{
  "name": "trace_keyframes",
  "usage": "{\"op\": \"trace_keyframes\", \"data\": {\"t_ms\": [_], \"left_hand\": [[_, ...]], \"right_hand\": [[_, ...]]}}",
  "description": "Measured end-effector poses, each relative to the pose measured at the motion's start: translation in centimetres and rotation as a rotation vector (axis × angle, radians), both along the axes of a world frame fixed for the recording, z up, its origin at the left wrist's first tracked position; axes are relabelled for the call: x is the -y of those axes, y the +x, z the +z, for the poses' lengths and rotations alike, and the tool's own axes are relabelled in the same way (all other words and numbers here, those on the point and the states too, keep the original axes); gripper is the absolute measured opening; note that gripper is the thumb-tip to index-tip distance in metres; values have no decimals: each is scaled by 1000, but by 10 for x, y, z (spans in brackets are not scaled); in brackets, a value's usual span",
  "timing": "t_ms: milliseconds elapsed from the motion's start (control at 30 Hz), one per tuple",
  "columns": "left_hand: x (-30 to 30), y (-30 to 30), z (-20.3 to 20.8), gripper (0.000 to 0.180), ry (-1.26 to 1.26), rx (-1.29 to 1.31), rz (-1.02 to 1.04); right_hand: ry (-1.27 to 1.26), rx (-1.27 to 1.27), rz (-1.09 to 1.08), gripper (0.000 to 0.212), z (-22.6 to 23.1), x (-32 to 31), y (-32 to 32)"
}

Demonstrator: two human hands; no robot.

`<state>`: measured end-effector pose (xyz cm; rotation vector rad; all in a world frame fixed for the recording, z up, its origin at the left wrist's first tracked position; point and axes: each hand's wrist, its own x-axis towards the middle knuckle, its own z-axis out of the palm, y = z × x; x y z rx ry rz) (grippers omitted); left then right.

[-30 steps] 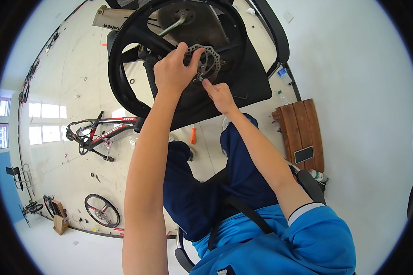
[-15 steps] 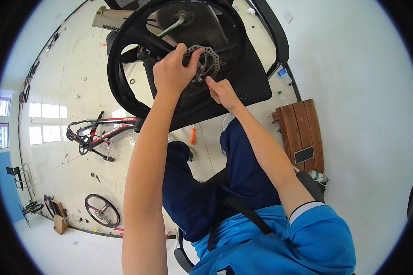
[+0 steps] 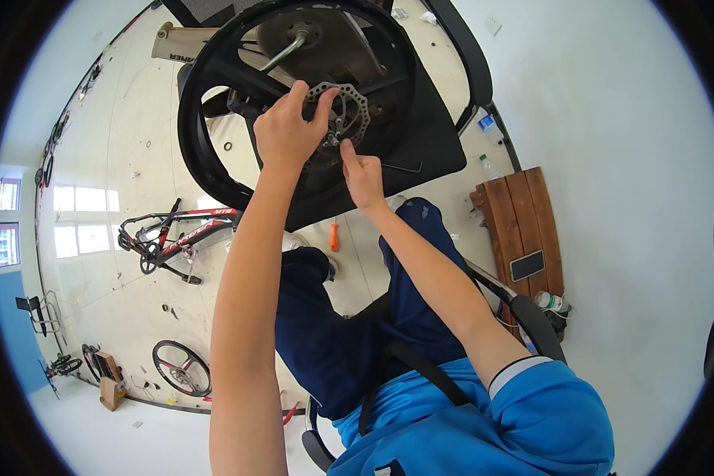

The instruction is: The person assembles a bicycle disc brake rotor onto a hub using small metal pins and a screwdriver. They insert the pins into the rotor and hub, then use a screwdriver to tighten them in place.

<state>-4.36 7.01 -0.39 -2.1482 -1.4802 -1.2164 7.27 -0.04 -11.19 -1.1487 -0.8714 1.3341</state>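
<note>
A black bicycle wheel (image 3: 191,143) lies on a dark chair seat (image 3: 432,131) in front of me. My left hand (image 3: 287,131) is closed on a perforated brake rotor (image 3: 364,109) at the wheel's hub, thumb over its upper left edge. At the rotor's lower edge, beside the hub, my right hand (image 3: 363,181) is closed with the thumb pointing up; anything between its fingers is too small or hidden. An L-shaped hex key (image 3: 404,167) rests on the seat, right of that hand.
An orange-handled screwdriver (image 3: 334,236) lies on the floor below the seat. Leftward is a red and black bike frame (image 3: 174,230), with another wheel (image 3: 160,373) nearer. A wooden bench (image 3: 496,214) bearing a phone (image 3: 527,266) stands on the right. A chair armrest (image 3: 477,71) curves beside the seat.
My right hand has shifted left along the hub and turned more upright, uncovering more of the hex key. My left hand keeps its place on the rotor. The whole view has shifted slightly.
</note>
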Motion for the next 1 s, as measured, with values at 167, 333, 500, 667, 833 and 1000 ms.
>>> {"op": "trace_keyframes", "data": {"t_ms": [167, 333, 500, 667, 833, 1000], "left_hand": [[-1, 0, -2, 43, -18, 14, -6], [0, -1, -1, 43, -22, 7, 9], [-1, 1, 1, 42, -14, 4, 4], [0, -1, -1, 42, -12, 11, 0], [-1, 0, -1, 41, -18, 5, -12], [-1, -2, 0, 40, -13, -5, -20]], "right_hand": [[-12, -128, -7, 69, 2, 3, -8], [-195, -364, 71, 68, 22, 8, -14], [-172, -247, 108, 70, 16, 4, -4], [-86, -26, 357, 73, 11, -11, 27], [-40, 97, 374, 79, 12, -15, 29], [-5, 167, 413, 79, 11, -17, 31]]}}
